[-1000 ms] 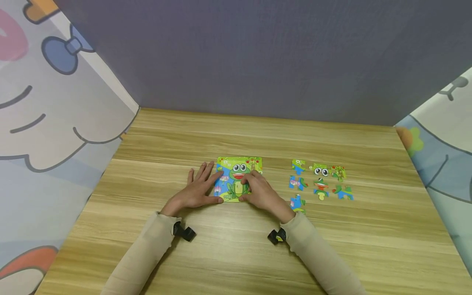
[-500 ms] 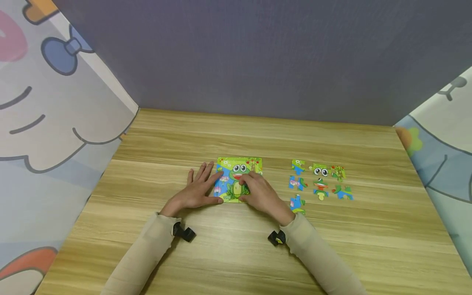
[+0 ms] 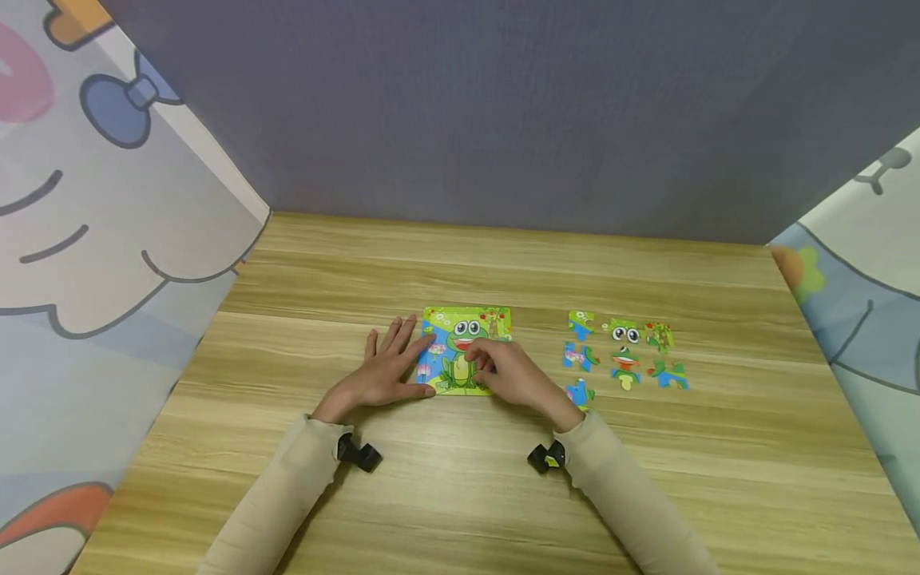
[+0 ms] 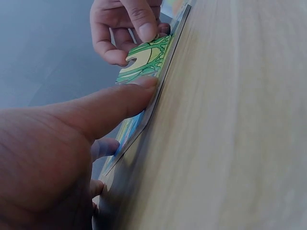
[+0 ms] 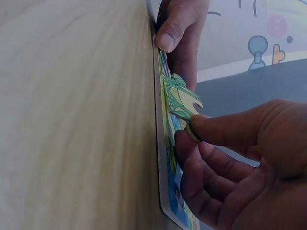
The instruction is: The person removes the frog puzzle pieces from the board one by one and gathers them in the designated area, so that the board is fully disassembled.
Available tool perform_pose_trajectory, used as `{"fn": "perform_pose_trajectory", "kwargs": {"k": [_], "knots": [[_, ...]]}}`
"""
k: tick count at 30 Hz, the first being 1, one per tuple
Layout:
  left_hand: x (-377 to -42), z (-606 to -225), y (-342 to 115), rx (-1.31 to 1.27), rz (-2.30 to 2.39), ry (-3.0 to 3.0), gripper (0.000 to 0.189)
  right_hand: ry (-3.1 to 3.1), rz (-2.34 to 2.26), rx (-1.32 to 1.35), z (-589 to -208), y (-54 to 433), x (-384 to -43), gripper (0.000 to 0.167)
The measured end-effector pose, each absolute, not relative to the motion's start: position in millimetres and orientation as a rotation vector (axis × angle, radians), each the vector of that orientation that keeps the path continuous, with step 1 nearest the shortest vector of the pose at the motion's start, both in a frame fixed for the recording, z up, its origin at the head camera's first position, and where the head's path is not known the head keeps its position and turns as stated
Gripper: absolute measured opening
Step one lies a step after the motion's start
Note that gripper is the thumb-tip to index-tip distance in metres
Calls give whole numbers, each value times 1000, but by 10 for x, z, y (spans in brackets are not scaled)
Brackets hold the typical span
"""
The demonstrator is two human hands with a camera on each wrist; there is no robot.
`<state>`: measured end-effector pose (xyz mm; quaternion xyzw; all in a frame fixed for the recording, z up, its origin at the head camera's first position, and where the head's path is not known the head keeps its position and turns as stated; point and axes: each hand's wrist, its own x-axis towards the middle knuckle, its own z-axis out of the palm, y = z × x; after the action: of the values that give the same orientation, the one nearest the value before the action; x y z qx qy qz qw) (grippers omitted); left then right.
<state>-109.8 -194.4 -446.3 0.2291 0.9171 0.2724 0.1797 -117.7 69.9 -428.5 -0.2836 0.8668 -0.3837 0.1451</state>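
Observation:
A frog jigsaw puzzle board [image 3: 440, 326] lies on the table between both hands. My left hand [image 3: 379, 377] rests with spread fingers at its left edge, the thumb along the lower left corner. Over the board's lower right part, my right hand [image 3: 519, 377] pinches a puzzle piece [image 5: 181, 98] by its edge between thumb and finger. That piece shows the frog's green legs and yellow belly; in the left wrist view it stands tilted up from the board. The fingers hide the board's lower right corner in the head view.
Several loose puzzle pieces lie to the right, among them an eyes piece [image 3: 624, 334], a mouth piece [image 3: 625, 359] and a blue piece [image 3: 580, 393] near my right wrist. Behind the wooden table [image 3: 359, 263] rises a grey panel [image 3: 503, 120]; cartoon-printed walls stand at both sides.
My right hand has shifted slightly right and turned, its fingers lifting a puzzle piece up from the board. The left hand and the loose pieces have stayed in place.

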Motion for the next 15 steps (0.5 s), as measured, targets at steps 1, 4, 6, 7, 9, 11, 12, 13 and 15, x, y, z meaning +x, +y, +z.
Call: {"fn": "perform_pose_trajectory", "kwargs": {"k": [1, 4, 6, 7, 9, 11, 12, 13, 15], "knots": [[-1098, -4466, -1945, 646, 763, 2594, 89, 2489, -1117, -816, -4292, 703, -1181, 21], [-1098, -4472, -1944, 651, 770, 2593, 89, 2464, -1159, -803, -4307, 717, -1191, 20], [-1099, -4468, -1940, 645, 765, 2591, 89, 2446, -1193, -785, -4310, 728, -1194, 20], [-1100, -4468, -1941, 641, 762, 2590, 89, 2440, -1207, -773, -4307, 734, -1194, 20], [-1100, -4466, -1941, 639, 765, 2588, 89, 2422, -1241, -744, -4296, 750, -1193, 21], [-1102, -4468, -1941, 633, 760, 2589, 89, 2408, -1268, -719, -4278, 768, -1191, 22], [-1102, -4468, -1940, 630, 758, 2589, 89, 2399, -1282, -707, -4272, 778, -1191, 23], [-1102, -4468, -1941, 629, 755, 2589, 89, 2391, -1291, -699, -4264, 790, -1191, 23], [-1101, -4464, -1940, 623, 753, 2588, 89, 2370, -1310, -683, -4248, 817, -1194, 23]]}}
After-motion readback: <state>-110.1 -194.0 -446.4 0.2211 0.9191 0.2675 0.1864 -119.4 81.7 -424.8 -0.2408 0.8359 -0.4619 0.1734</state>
